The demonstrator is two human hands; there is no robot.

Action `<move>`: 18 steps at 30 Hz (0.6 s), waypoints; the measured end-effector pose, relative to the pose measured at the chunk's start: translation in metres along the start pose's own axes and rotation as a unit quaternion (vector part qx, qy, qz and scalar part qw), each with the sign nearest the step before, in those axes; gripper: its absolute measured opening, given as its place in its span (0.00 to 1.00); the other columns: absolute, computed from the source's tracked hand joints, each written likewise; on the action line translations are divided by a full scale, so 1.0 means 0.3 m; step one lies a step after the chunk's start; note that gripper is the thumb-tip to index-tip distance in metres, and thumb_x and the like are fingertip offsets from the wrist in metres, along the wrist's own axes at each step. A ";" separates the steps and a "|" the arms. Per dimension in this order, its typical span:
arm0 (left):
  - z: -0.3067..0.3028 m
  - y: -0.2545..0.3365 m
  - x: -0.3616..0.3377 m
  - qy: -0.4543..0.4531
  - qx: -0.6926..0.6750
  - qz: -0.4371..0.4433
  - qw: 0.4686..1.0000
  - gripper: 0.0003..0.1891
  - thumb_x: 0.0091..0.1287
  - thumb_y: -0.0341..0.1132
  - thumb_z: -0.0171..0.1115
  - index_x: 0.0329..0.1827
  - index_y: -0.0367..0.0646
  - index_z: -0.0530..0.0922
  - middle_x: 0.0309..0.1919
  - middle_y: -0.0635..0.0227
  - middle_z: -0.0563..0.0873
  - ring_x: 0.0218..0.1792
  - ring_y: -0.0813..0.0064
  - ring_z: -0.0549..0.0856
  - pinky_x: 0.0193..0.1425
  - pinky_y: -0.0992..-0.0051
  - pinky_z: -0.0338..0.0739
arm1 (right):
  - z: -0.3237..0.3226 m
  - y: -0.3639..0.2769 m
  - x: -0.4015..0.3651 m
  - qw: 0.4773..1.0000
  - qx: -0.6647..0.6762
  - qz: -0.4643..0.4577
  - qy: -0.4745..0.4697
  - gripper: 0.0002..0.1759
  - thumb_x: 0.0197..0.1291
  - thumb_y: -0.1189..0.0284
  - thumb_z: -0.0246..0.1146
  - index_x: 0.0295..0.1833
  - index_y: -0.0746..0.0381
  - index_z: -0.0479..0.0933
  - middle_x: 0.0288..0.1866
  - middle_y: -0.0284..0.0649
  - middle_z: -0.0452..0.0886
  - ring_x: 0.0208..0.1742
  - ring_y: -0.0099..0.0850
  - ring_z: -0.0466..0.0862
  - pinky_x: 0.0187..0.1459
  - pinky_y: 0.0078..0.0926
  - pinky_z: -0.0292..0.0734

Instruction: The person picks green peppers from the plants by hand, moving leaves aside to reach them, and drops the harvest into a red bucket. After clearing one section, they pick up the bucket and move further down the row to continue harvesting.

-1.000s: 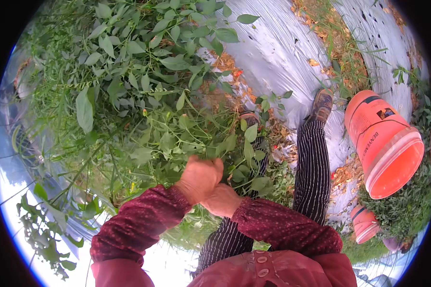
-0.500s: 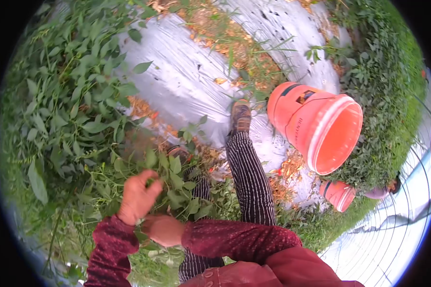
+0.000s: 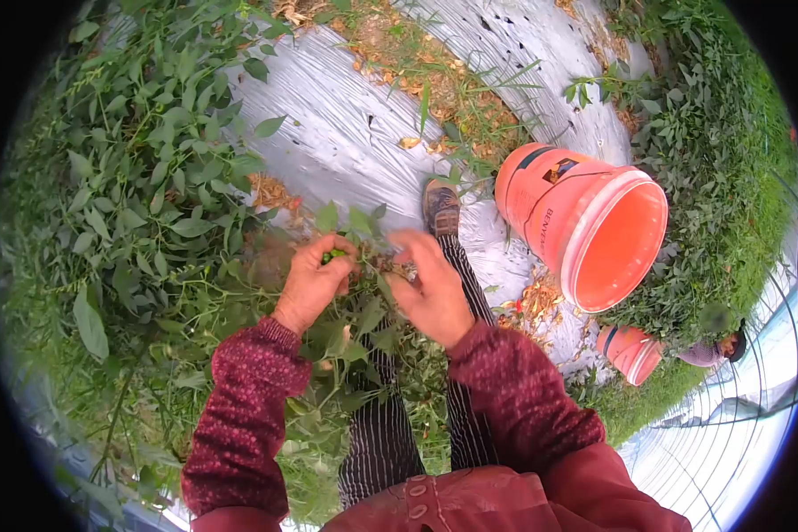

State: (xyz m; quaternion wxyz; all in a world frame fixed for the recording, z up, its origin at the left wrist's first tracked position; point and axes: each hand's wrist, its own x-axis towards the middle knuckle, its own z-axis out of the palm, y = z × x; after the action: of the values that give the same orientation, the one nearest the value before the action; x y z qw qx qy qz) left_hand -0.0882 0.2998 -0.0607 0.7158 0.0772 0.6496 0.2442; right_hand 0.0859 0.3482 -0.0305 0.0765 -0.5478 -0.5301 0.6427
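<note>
My left hand is closed around small bright-green peppers, which show between thumb and fingers. It is over the leafy pepper plant in front of my legs. Just right of it, my right hand has thumb and fingers apart, its fingertips blurred. No object shows in the right hand, and leaves and a thin stem lie close to its fingers. Both hands are level with each other, a short gap between them.
A large orange bucket leans on its side at the right, mouth toward me. Beyond it are a smaller orange bucket and another person. Silvery plastic sheeting covers the ground. Dense plants stand on the left.
My left hand has moved up and right, and green peppers now show in it. My right hand has swung from beneath the left hand to its right side, fingers opened.
</note>
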 end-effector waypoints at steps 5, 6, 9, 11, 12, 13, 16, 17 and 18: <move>0.096 0.049 0.022 -0.081 0.005 0.004 0.997 0.04 0.62 0.27 0.56 0.38 0.40 0.77 0.27 0.72 0.79 0.22 0.85 0.75 0.27 0.81 0.71 | -0.064 0.079 0.069 0.983 -0.125 -0.043 -0.128 0.13 0.57 0.66 0.58 0.44 0.62 0.71 0.39 0.51 0.79 0.42 0.50 0.79 0.44 0.43 0.73; 0.109 0.064 0.030 -0.070 0.035 0.005 0.997 0.04 0.62 0.28 0.56 0.39 0.40 0.77 0.25 0.73 0.79 0.22 0.84 0.75 0.27 0.80 0.71 | -0.068 0.100 0.069 0.983 -0.130 -0.042 -0.124 0.13 0.57 0.66 0.58 0.44 0.62 0.71 0.39 0.51 0.79 0.42 0.50 0.79 0.44 0.43 0.73; 0.124 0.030 0.083 -0.050 0.236 0.172 0.955 0.07 0.61 0.29 0.58 0.42 0.40 0.77 0.26 0.63 0.82 0.25 0.73 0.79 0.33 0.72 0.75 | -0.081 0.113 0.036 0.972 -0.207 -0.025 -0.112 0.11 0.59 0.64 0.56 0.36 0.62 0.73 0.28 0.49 0.78 0.34 0.50 0.79 0.36 0.46 0.73; 0.148 0.047 0.121 0.087 0.353 0.152 0.919 0.10 0.60 0.31 0.58 0.44 0.39 0.77 0.30 0.53 0.83 0.32 0.63 0.82 0.39 0.66 0.75 | -0.089 0.081 -0.017 0.971 -0.195 -0.053 -0.128 0.13 0.60 0.63 0.55 0.30 0.62 0.73 0.23 0.47 0.77 0.29 0.49 0.79 0.33 0.46 0.73; 0.142 0.097 0.147 0.114 0.316 0.097 0.937 0.10 0.61 0.30 0.56 0.45 0.40 0.77 0.32 0.52 0.83 0.35 0.57 0.83 0.41 0.65 0.75 | -0.092 0.063 -0.057 0.973 -0.168 -0.033 -0.154 0.13 0.60 0.63 0.56 0.31 0.62 0.73 0.23 0.47 0.77 0.29 0.49 0.79 0.33 0.46 0.73; 0.176 0.137 0.173 0.112 0.315 0.103 0.937 0.10 0.61 0.30 0.56 0.45 0.40 0.77 0.32 0.52 0.83 0.35 0.57 0.83 0.41 0.65 0.75 | -0.101 0.053 -0.088 0.973 -0.143 -0.014 -0.178 0.13 0.60 0.63 0.56 0.31 0.62 0.73 0.24 0.47 0.77 0.29 0.49 0.79 0.33 0.46 0.73; 0.445 0.332 0.098 -0.047 0.246 0.212 0.945 0.12 0.62 0.29 0.58 0.48 0.41 0.77 0.39 0.63 0.84 0.36 0.75 0.82 0.40 0.75 0.77 | -0.123 0.189 -0.169 0.983 -0.119 -0.029 -0.138 0.14 0.61 0.62 0.56 0.44 0.61 0.75 0.41 0.49 0.79 0.45 0.43 0.79 0.48 0.39 0.73; 0.558 0.420 0.049 -0.136 0.205 0.227 0.942 0.13 0.62 0.30 0.59 0.50 0.42 0.76 0.42 0.62 0.84 0.38 0.76 0.83 0.42 0.75 0.78 | -0.135 0.258 -0.170 0.984 -0.135 -0.088 -0.072 0.15 0.62 0.62 0.57 0.49 0.60 0.75 0.47 0.49 0.80 0.51 0.38 0.79 0.53 0.35 0.71; 0.667 0.448 0.018 -0.226 0.108 0.165 0.954 0.16 0.59 0.32 0.63 0.50 0.42 0.76 0.45 0.59 0.83 0.42 0.70 0.84 0.46 0.72 0.78 | -0.159 0.316 -0.137 0.989 -0.062 0.088 -0.102 0.22 0.62 0.62 0.57 0.59 0.56 0.66 0.57 0.44 0.71 0.56 0.35 0.75 0.58 0.36 0.67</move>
State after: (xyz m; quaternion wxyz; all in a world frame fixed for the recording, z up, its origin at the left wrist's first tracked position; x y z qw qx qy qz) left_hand 0.0721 0.4606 0.0208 0.7810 0.3130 0.4720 0.2631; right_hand 0.1851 0.3085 -0.0698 -0.0686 -0.5273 -0.5237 0.6655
